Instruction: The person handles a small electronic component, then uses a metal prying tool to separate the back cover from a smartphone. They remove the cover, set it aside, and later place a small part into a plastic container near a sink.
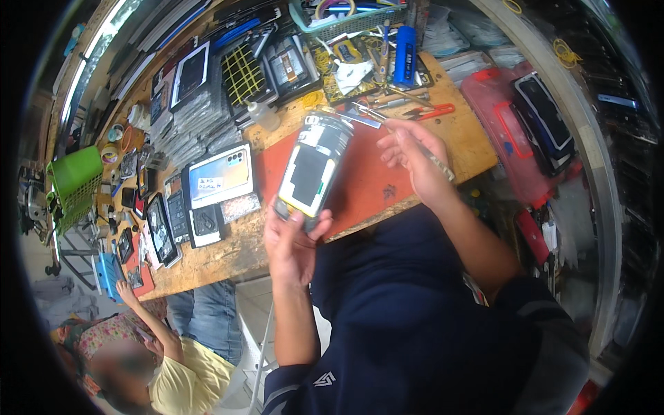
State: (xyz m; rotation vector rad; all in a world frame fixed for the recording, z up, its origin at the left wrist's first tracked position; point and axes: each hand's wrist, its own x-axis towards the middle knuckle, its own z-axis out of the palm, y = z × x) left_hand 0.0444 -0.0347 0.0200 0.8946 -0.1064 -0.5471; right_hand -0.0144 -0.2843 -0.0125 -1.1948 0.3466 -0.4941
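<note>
My left hand [294,242] grips the lower end of an opened phone [319,155], thumb on its front side and fingers beneath. Its back cover is off, showing a dark battery and a grey metal upper part. The phone is tilted above a red work mat [373,176]. To its right, my right hand [422,159] is closed on a slim tool [440,168] with a patterned shaft, its thin end pointing toward the phone's top. Whether the tool is a pair of tweezers cannot be made out. The tool and phone look apart.
Left of the mat lie a boxed phone [220,176] and stacked plastic-wrapped parts [190,124]. A clear bottle [263,116], orange-handled cutters [429,111] and a blue cylindrical device [404,57] stand or lie beyond. A red case [494,117] is at right. Another person [187,373] sits lower left.
</note>
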